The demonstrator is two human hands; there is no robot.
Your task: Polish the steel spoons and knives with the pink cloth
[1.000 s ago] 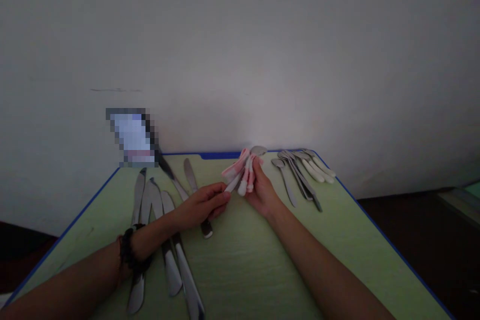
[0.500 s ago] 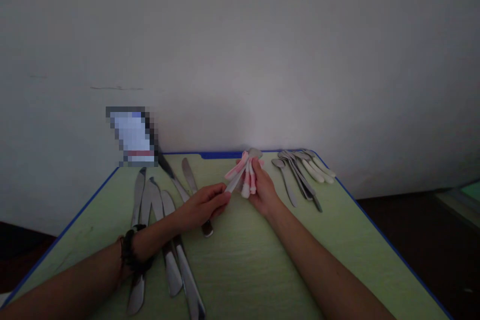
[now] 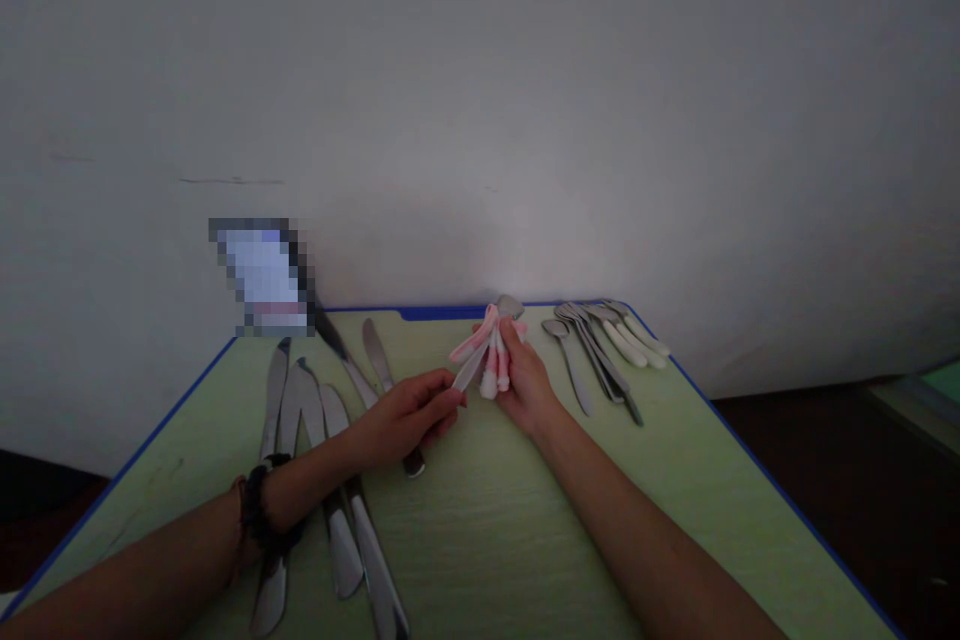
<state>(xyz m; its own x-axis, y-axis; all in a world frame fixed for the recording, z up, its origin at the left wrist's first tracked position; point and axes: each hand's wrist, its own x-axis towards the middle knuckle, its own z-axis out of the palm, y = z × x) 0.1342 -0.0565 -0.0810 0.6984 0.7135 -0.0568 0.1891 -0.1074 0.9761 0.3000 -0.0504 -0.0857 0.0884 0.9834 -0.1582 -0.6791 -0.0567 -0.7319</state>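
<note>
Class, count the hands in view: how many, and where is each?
2: the left hand pinches a slim white piece; the right hand, beside it, holds a pink-and-white bundle.

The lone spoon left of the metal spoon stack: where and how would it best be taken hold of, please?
Probably mid-handle, pinched from above across its narrow width. The lone spoon lies on the table, its slim handle running toward the near side, and a gap separates it from the metal spoon stack.

Dim, murky light softens fine detail, with a faint shadow on the wall (image 3: 480, 120) and pixelation at left.
</note>
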